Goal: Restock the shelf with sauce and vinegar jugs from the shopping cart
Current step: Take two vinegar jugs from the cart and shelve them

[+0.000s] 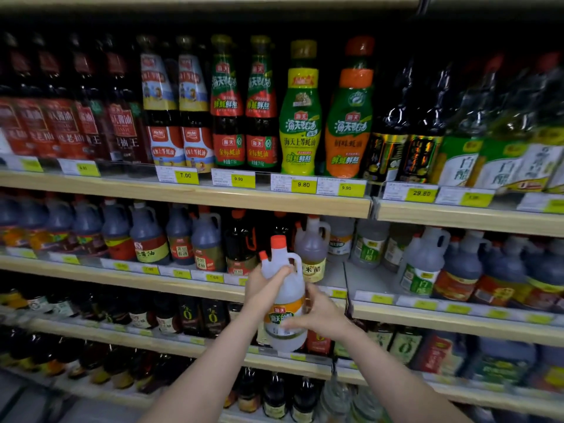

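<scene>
Both hands hold one clear vinegar jug (285,303) upright at lower centre of the frame, in front of the shelves. The left hand (265,283) grips the jug's neck and handle area, fingers (282,271) curled round it just under the orange cap (278,242). The right hand (320,314) rests against the jug's label side, fingers (293,324) fairly straight and close together, pressing on the label. The jug is off the shelf, level with the second shelf (335,277) from the top in view, before a bare gap beside a pale rice vinegar jug (312,248). Dark sauce jugs (146,236) fill that shelf's left part; more jugs (427,264) stand at right. The top shelf (183,193) carries tall sauce bottles (300,117) with yellow price tags (303,184).
</scene>
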Demonstrator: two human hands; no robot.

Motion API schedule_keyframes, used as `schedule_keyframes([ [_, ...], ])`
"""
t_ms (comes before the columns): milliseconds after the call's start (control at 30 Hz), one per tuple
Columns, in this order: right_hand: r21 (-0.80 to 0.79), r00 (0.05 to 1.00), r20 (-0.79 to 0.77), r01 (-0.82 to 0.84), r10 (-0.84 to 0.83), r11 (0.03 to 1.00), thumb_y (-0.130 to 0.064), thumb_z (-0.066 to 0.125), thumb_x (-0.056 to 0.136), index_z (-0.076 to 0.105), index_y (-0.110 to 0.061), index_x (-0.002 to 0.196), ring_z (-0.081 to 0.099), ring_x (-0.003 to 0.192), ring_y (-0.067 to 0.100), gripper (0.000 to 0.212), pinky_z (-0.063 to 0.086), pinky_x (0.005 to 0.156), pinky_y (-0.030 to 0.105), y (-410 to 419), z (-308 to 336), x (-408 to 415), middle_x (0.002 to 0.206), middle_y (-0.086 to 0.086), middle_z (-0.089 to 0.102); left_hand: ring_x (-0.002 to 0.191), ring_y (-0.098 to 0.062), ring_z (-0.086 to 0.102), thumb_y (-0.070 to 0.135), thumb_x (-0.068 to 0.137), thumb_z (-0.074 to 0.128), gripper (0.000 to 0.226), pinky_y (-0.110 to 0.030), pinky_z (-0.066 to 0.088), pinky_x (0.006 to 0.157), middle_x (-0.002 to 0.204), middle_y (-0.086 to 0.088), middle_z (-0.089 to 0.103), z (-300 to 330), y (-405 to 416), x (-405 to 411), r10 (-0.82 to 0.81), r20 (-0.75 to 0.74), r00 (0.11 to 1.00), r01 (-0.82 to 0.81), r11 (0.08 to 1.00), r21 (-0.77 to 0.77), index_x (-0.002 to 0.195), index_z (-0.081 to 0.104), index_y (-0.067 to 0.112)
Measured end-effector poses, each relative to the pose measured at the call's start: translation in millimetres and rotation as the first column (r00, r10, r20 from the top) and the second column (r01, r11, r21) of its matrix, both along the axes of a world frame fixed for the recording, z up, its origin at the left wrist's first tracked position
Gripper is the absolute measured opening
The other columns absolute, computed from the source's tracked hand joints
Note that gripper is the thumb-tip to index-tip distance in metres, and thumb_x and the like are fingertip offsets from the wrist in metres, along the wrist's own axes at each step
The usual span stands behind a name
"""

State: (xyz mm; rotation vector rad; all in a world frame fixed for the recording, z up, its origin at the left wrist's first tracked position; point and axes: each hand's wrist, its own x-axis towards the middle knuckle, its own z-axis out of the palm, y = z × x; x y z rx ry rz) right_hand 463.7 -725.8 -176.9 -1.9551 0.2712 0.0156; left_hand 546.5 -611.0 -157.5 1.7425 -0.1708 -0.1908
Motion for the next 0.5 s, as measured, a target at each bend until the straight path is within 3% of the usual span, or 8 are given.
schedule_keyframes([
  [67,0.031,0.996,0.029,0.086,-0.087,0.996,-0.034,0.089,0.048,0.041,-0.025,0.127,0.059,0.107,0.013,0.093,0.054,0.090,0.036,4,6,-9,0.117,-0.007,0.060,0.074,-0.013,0.062,0.033,0.075,0.071,0.016,-0.030,0.048,0.064,0.080,0.004,0.065,12,-8,-16,-0.004,-0.012,1.000,0.004,0.999,-0.044,0.075,0.057,0.025],
  [167,0.017,0.981,0.063,0.182,-0.182,0.983,-0.020,0.089,0.054,0.043,-0.022,0.118,0.060,0.096,0.012,0.079,0.054,0.078,0.030,-5,17,-26,0.107,-0.008,0.060,0.081,-0.015,0.061,0.037,0.081,0.067,0.016,-0.033,0.048,0.074,0.082,0.008,0.061,22,-20,-30,-0.132,0.033,0.991,0.133,0.991,-0.012,0.082,0.057,0.026],
  [300,0.034,0.957,0.130,0.256,-0.258,0.966,-0.017,0.089,0.052,0.041,-0.025,0.122,0.058,0.104,0.016,0.085,0.053,0.087,0.039,-28,20,-43,0.116,-0.005,0.057,0.090,-0.014,0.062,0.043,0.096,0.041,0.032,-0.030,0.049,0.078,0.090,0.008,0.064,26,-30,-31,-0.232,-0.046,0.972,0.220,0.959,-0.180,0.095,0.063,0.019],
  [367,0.029,0.941,0.170,0.291,-0.292,0.956,-0.015,0.089,0.054,0.039,-0.026,0.124,0.054,0.107,0.016,0.087,0.050,0.086,0.035,-40,22,-47,0.117,-0.007,0.054,0.098,-0.016,0.060,0.042,0.096,0.040,0.037,-0.033,0.047,0.087,0.097,0.006,0.064,20,-30,-21,-0.212,0.009,0.977,0.211,0.971,-0.112,0.106,0.063,0.015],
  [500,-0.012,0.918,0.241,0.327,-0.314,0.945,-0.016,0.088,0.057,0.038,-0.029,0.123,0.052,0.106,0.016,0.084,0.046,0.082,0.030,-75,26,-39,0.114,-0.013,0.052,0.104,-0.018,0.059,0.031,0.088,0.061,0.029,-0.024,0.042,0.084,0.099,0.002,0.062,-5,-30,7,-0.170,0.115,0.979,0.155,0.980,0.126,0.108,0.059,0.010],
])
